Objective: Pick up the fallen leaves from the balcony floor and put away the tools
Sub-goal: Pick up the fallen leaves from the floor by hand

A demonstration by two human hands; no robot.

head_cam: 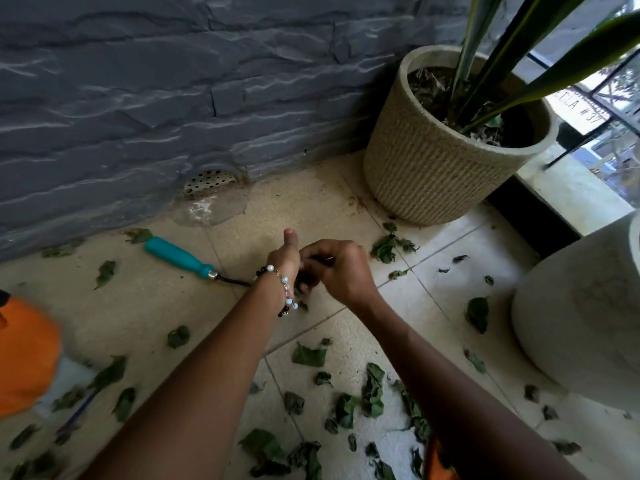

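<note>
Several wilted green leaves (309, 356) lie scattered over the pale tiled balcony floor (145, 306). A garden tool with a teal handle (178, 256) lies on the floor left of my hands, its dark metal end running behind my left wrist. My left hand (285, 263), wearing a beaded bracelet, has its thumb raised and holds a bunch of dark leaves. My right hand (337, 268) meets it, fingers curled, pinching leaves against the left hand's bunch. What lies inside the two hands is mostly hidden.
A grey stone wall (156, 98) runs along the back, with a perforated drain (209, 180) at its foot. A ribbed beige pot (446, 147) with a long-leaved plant stands back right. A large white pot (585, 317) stands right. Orange fabric (24, 355) shows at left.
</note>
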